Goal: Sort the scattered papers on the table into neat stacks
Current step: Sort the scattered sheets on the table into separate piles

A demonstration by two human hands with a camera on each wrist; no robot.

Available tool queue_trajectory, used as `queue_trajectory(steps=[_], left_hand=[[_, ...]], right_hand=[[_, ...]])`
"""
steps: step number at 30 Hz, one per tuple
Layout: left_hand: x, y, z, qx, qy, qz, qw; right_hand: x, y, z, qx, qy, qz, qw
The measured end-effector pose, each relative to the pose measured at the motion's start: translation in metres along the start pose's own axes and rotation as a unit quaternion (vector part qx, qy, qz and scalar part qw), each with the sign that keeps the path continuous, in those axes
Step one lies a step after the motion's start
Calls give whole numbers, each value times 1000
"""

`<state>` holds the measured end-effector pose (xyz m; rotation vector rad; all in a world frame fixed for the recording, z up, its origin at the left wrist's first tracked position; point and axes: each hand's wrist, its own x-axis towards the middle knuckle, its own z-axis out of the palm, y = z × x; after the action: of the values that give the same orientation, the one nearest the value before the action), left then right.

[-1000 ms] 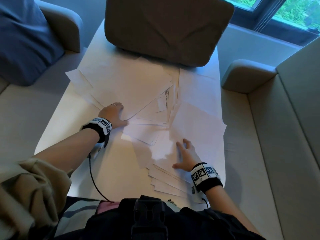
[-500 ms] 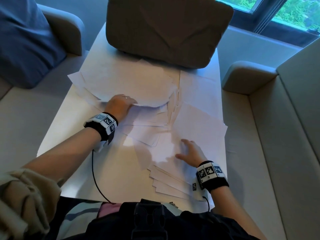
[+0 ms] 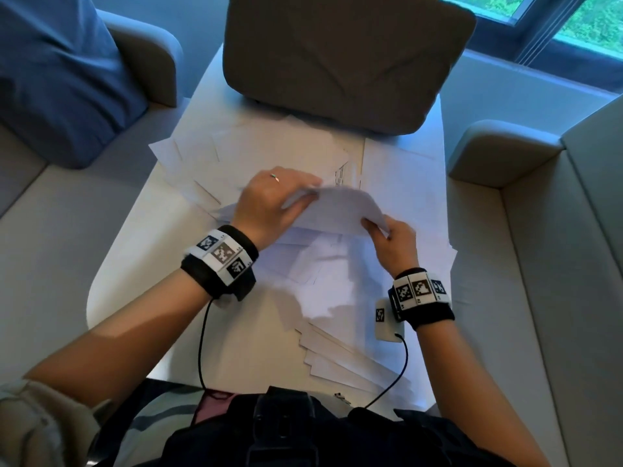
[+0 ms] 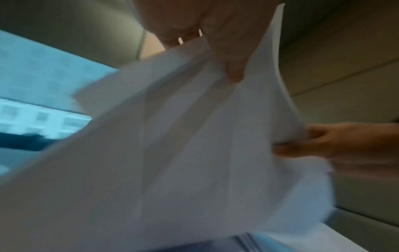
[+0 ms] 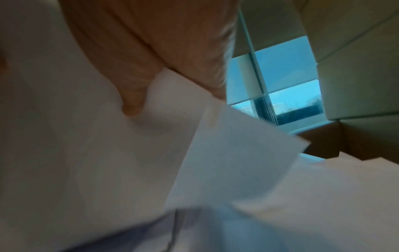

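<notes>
White papers (image 3: 276, 146) lie scattered across the white table (image 3: 135, 264). Both hands hold a lifted bundle of sheets (image 3: 340, 207) above the middle of the table. My left hand (image 3: 279, 197) grips its left edge, thumb under and fingers over. My right hand (image 3: 387, 234) pinches its right corner. In the left wrist view the sheets (image 4: 194, 136) hang curved from my left hand (image 4: 215, 42), with the right hand's fingers (image 4: 323, 141) at their edge. The right wrist view, blurred, shows my right hand (image 5: 151, 76) pressed on paper (image 5: 226, 153).
A brown cushion (image 3: 347, 59) sits on the table's far end. A fanned pile of sheets (image 3: 344, 358) lies at the near right edge. Beige sofa seats flank the table, with a blue pillow (image 3: 57, 72) at the far left. A window (image 3: 580, 18) is at the far right.
My left hand has lifted sheets from the left pile and carried them right toward the middle. My right hand has left the table papers and taken the bundle's right corner.
</notes>
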<state>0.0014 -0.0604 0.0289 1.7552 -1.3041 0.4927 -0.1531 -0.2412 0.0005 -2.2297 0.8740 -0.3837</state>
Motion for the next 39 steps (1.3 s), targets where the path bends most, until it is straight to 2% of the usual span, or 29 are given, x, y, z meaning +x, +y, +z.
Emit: queue_trajectory(steps=[5, 8, 11, 13, 16, 22, 26, 32, 36, 39], left_hand=[[2, -44, -19, 44, -16, -201, 978], [3, -55, -26, -25, 0, -281, 959], [6, -55, -26, -44, -62, -337, 938], [6, -54, -21, -34, -108, -336, 935], [5, -52, -14, -25, -104, -320, 941], [12, -40, -10, -16, -116, -353, 928], [16, -34, -7, -7, -123, -352, 928], [24, -35, -10, 35, -64, -344, 936], [20, -29, -9, 46, -56, -340, 938], [20, -22, -9, 32, -34, -341, 939]], right_hand=[[-1, -3, -22, 156, 70, 29, 985], [-3, 0, -33, 205, 68, 49, 975], [-6, 6, -39, 233, 70, 62, 968], [-6, 13, -40, 233, 71, 75, 967], [-8, 22, -40, 247, 56, 116, 960], [-22, 59, -35, 216, -11, 190, 958], [-31, 77, -35, 207, -1, 208, 956], [-44, 127, -34, 105, 11, 256, 961], [-63, 157, -29, 77, 15, 339, 938], [-78, 167, -26, 16, -29, 393, 919]])
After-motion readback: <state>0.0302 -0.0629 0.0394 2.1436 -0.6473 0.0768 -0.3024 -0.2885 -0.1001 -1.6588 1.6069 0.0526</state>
